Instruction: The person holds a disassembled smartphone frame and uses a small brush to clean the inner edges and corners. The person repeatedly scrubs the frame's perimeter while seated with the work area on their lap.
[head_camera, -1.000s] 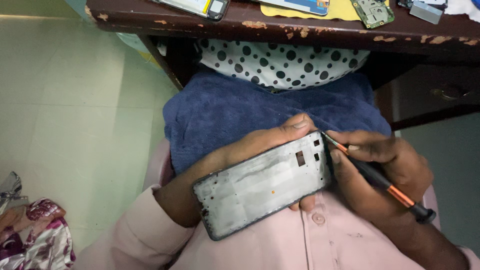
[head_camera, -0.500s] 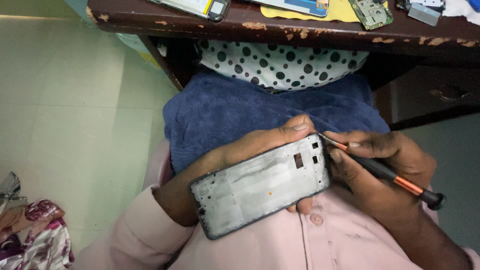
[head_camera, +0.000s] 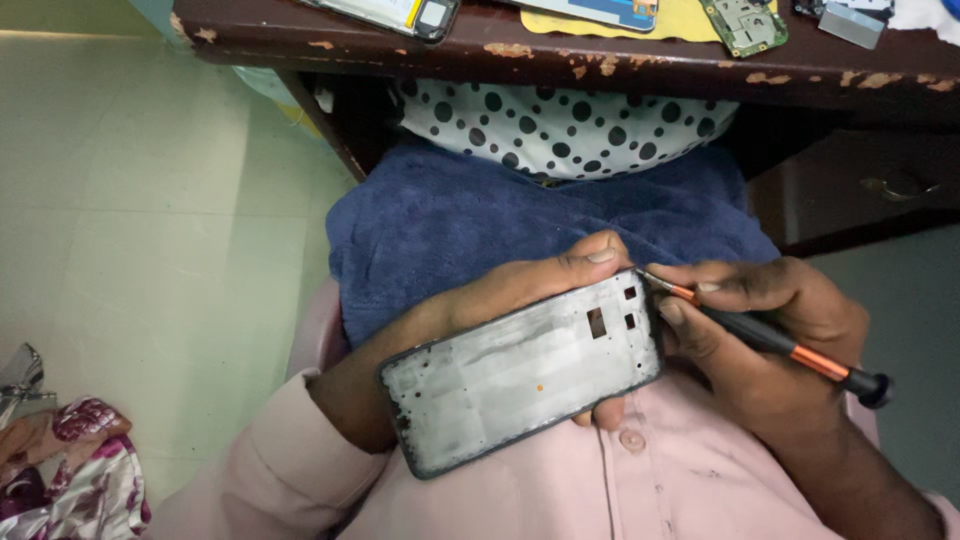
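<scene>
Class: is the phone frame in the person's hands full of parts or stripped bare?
Stripped bare: the phone frame shows only a plain grey plate with empty cut-outs.

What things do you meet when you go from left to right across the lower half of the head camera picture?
Flowered cloth → pink sleeve → left hand → phone frame → right hand → black end of the screwdriver.
</scene>
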